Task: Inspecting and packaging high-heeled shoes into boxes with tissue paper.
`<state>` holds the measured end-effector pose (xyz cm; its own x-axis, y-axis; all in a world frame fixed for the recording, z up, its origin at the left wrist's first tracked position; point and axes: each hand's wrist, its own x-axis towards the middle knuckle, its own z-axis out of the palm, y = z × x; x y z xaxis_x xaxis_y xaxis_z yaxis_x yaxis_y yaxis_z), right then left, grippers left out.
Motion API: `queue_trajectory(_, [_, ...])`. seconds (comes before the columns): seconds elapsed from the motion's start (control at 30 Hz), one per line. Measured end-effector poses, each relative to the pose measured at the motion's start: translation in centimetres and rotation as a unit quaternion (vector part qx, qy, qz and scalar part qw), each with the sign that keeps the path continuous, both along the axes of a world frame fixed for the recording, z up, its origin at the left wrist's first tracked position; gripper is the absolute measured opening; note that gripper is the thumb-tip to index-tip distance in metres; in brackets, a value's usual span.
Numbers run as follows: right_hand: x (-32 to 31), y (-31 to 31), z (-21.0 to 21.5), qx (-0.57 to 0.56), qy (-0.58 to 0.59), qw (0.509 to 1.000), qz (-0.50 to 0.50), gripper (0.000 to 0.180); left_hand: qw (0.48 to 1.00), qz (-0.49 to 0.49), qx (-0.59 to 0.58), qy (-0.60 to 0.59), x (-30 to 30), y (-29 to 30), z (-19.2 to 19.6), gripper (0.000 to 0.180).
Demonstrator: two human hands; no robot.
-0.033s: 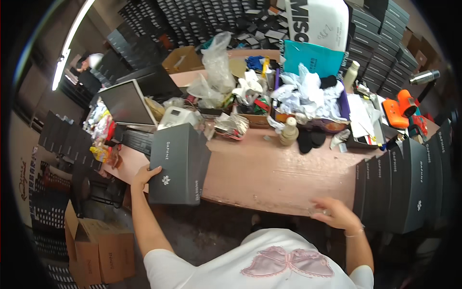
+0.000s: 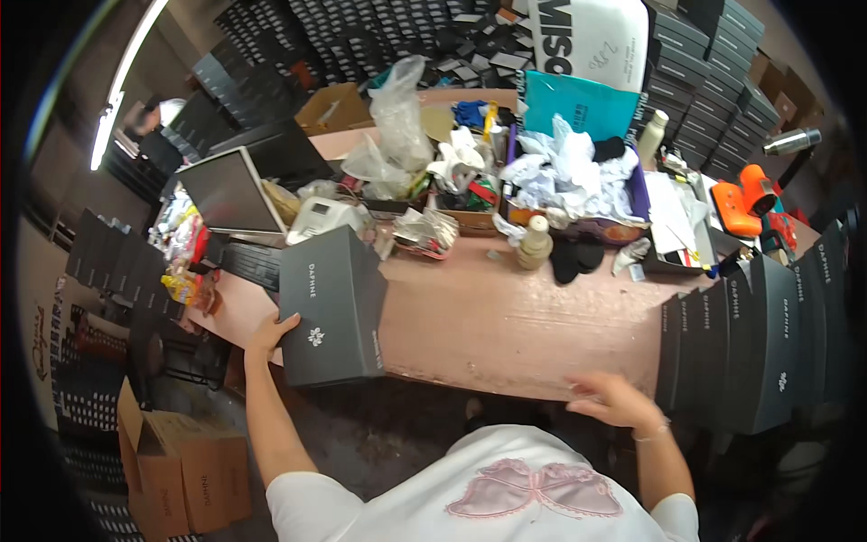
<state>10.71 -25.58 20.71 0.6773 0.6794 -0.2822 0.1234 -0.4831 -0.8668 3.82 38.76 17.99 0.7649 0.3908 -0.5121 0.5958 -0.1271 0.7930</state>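
A dark grey shoebox (image 2: 330,312) rests at the left part of the pink table, jutting a little over its front edge. My left hand (image 2: 274,334) grips the box's left side; its thumb lies on the box, and the other fingers are mostly hidden. My right hand (image 2: 616,400) is by the table's front edge, right of the middle, fingers apart and holding nothing. Several more dark grey shoeboxes (image 2: 763,352) stand in a row at the table's right end, a short way from that hand.
Along the back are a monitor (image 2: 232,191), a keyboard (image 2: 250,264), a white device (image 2: 323,219), a cream bottle (image 2: 535,244), a purple bin (image 2: 639,194) of crumpled paper, and an orange tape dispenser (image 2: 739,208). Cartons (image 2: 203,470) sit on the floor at left. A person (image 2: 163,144) is far left.
The whole view has shifted slightly. The shoebox under my left hand has turned a little, and my right hand has moved slightly left.
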Motion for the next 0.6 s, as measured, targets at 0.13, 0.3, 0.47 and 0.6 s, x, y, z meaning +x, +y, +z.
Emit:
queue_trajectory(0.13, [-0.7, 4.2, -9.3, 0.16, 0.165, 0.971, -0.065, 0.048, 0.966, 0.071, -0.094, -0.23, 0.1, -11.9, -3.9, 0.061])
queue_trajectory(0.3, [-1.3, 7.2, -18.4, 0.113, 0.079, 0.975, -0.176, 0.06, 0.991, -0.019, -0.114, -0.063, -0.9, -28.3, -15.2, 0.05])
queue_trajectory(0.47, [-1.0, -0.9, -22.3, -0.033, 0.172, 0.936, -0.307, 0.066, 0.979, -0.045, -0.193, -0.048, 2.7, -38.9, -20.6, 0.05])
queue_trajectory(0.6, [1.0, -4.8, -16.4, 0.083, 0.375, 0.819, -0.426, 0.044, 0.909, 0.01, -0.415, 0.03, 5.0, -41.7, -18.3, 0.045])
